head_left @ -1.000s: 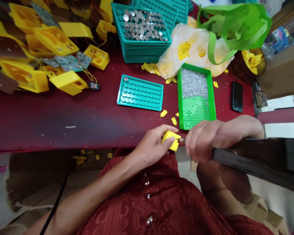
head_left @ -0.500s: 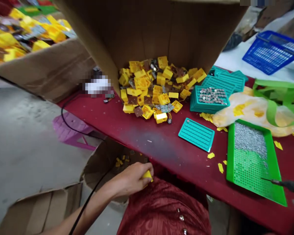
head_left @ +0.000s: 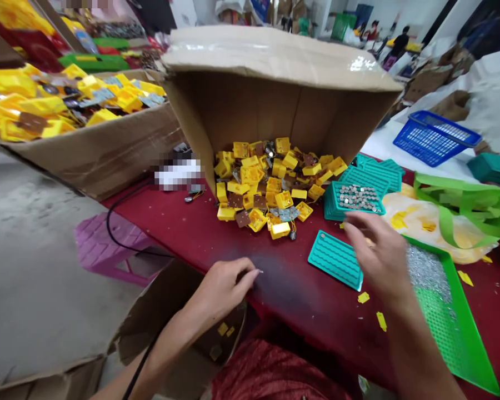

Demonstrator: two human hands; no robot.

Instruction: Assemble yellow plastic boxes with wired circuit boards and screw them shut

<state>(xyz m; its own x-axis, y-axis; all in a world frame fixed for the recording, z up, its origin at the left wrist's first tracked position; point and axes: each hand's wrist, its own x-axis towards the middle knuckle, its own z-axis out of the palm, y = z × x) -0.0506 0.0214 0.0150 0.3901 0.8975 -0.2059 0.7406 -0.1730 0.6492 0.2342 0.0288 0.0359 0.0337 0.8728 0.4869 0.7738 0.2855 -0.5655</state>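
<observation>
My left hand (head_left: 229,286) is at the table's front edge, thumb and forefinger pinched together. A tiny pale scrap shows at their tips; whether they grip it is unclear. My right hand (head_left: 379,253), slightly blurred, hangs over the right edge of a flat teal ridged tray (head_left: 335,261) with one round metal disc in a corner. Its thumb and forefinger are bent, apart, with nothing visible between them. Just beyond its fingertips, a stack of teal trays (head_left: 333,208) carries many small silvery discs (head_left: 358,197). Open yellow plastic cases (head_left: 252,175) with wired parts lie heaped beyond both hands.
A tipped cardboard box (head_left: 283,53) stands behind the heap; another box (head_left: 137,139) full of yellow parts is at left. At right are a green tray (head_left: 475,328) of small metal pieces, plastic bags (head_left: 462,233) and a blue basket (head_left: 435,139). A black cable (head_left: 112,222) crosses at left.
The view has tilted up. My left hand has moved from my lap up to the table edge, and the yellow piece it held is gone from it. My right hand has come into view.
</observation>
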